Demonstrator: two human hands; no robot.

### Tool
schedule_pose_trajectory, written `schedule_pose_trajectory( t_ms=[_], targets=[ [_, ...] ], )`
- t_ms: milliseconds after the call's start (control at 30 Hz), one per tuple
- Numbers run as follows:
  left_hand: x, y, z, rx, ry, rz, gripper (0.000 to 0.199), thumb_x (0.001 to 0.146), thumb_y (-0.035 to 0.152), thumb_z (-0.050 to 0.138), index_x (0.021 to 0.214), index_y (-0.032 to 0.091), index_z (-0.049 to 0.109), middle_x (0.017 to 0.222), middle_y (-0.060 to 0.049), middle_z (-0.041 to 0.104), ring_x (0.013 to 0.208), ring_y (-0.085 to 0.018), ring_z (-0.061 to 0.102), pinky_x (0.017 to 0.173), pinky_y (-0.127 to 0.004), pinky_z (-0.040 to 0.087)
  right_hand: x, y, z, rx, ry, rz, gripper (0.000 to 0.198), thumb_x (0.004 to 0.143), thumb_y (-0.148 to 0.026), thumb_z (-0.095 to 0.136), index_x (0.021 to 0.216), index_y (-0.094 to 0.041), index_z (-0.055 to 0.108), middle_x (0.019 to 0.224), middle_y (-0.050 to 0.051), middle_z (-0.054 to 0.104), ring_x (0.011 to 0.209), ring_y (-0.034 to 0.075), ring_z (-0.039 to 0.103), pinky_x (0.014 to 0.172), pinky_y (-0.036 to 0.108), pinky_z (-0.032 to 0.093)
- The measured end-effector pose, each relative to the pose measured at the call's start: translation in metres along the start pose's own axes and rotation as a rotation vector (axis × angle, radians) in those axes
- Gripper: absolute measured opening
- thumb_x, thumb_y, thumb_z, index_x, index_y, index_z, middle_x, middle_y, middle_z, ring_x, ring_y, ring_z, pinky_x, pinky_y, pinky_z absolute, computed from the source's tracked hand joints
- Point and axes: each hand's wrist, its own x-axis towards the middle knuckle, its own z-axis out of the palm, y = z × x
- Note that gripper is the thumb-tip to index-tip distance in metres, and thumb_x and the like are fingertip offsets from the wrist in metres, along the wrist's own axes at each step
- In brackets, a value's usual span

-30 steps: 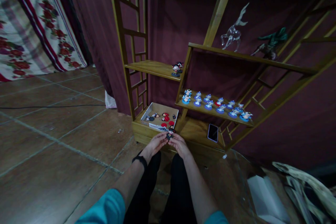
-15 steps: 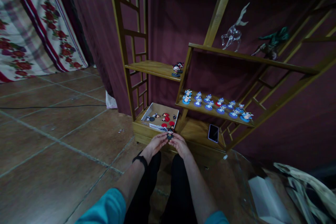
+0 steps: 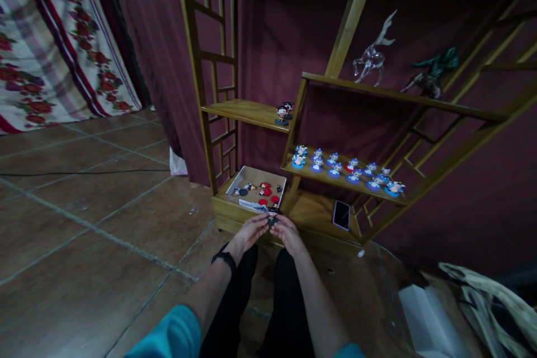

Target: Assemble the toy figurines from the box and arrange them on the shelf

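Note:
Between my two hands is a small doll figurine (image 3: 272, 215) with dark hair and a dark round base, held upright. My left hand (image 3: 253, 230) pinches it from the left, and my right hand (image 3: 287, 231) grips it from the right, low down near the base. Just beyond my hands a shallow cardboard box (image 3: 235, 201) holds several loose figurines and red and dark discs. Two similar dark-haired figurines (image 3: 282, 114) stand on the left shelf (image 3: 239, 109), close to its right end.
On the middle right shelf (image 3: 289, 166) stand several blue and white figurines (image 3: 334, 169). A phone (image 3: 341, 215) lies on the bottom board. Higher up are a clear horse ornament (image 3: 371, 61) and a green statue (image 3: 436, 74). A white box (image 3: 428, 316) sits on the floor at right.
My hands stay together on the figurine with almost no movement. The whole view has shifted very slightly, with the shelves a little lower in the picture.

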Motion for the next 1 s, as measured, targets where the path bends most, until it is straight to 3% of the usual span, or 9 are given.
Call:
schedule_pose_trajectory(
  t_ms=[200,433,1000],
  targets=[
    [0.0,-0.001,0.0,-0.007,-0.001,0.011,0.023,0.069,-0.001,0.06,0.089,0.009,0.066,0.081,-0.01,0.068,0.064,-0.01,0.061,0.063,-0.02,0.049,-0.002,-0.001,0.002,-0.007,-0.012,-0.009,0.035,0.06,-0.021,0.068,0.094,-0.018,0.058,0.083,0.002,0.065,0.071,0.014,0.063,0.074,0.032,0.051],
    [0.002,-0.001,-0.002,-0.015,0.015,0.036,0.027,0.07,0.001,0.06,0.094,0.01,0.065,0.08,-0.009,0.067,0.062,-0.01,0.061,0.061,-0.019,0.048,0.0,0.004,0.007,-0.006,0.006,-0.033,0.035,0.056,-0.017,0.069,0.089,-0.018,0.057,0.076,0.0,0.064,0.071,0.015,0.064,0.074,0.032,0.051],
    [0.008,0.001,-0.007,-0.016,0.066,0.074,0.028,0.069,0.0,0.058,0.094,0.011,0.065,0.075,-0.006,0.067,0.055,-0.007,0.058,0.056,-0.018,0.047,0.006,0.009,0.024,-0.002,0.079,-0.011,0.035,0.054,-0.014,0.062,0.087,-0.02,0.053,0.07,-0.003,0.065,0.062,0.013,0.062,0.063,0.027,0.05]
  ],
)
